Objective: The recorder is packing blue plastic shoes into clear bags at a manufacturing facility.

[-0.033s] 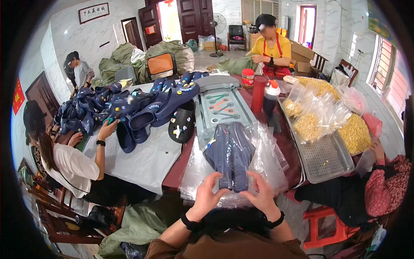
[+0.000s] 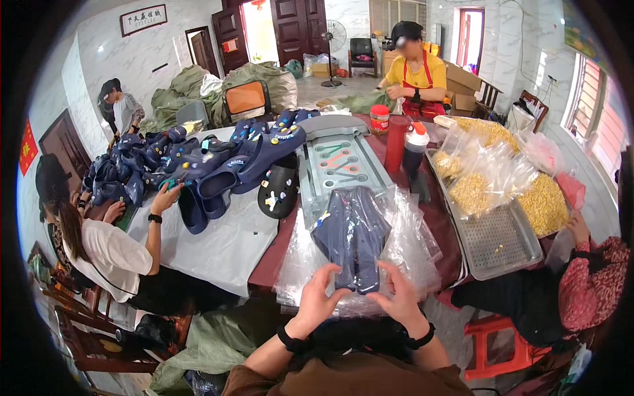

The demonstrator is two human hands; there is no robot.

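A pair of navy clogs lies side by side in a clear plastic bag, in front of me. My left hand grips the near left corner of the bagged pair, thumb and fingers curved round it. At the near right corner my right hand holds it the same way. Beneath the pair, a stack of clear plastic bags spreads over the table's near edge. A black clog with colourful charms rests to the left, beside larger navy clogs.
A grey panel with printed shapes lies beyond the bags. Navy clogs heap up at the left, near a co-worker's hand. Right of me stand a dark bottle and a metal tray with yellow kernels. A red stool is lower right.
My hands and the bagged clogs stay in place. Across the table, the person in yellow has shifted their hands and the green cloth slightly. The left co-worker's hand has moved a little.
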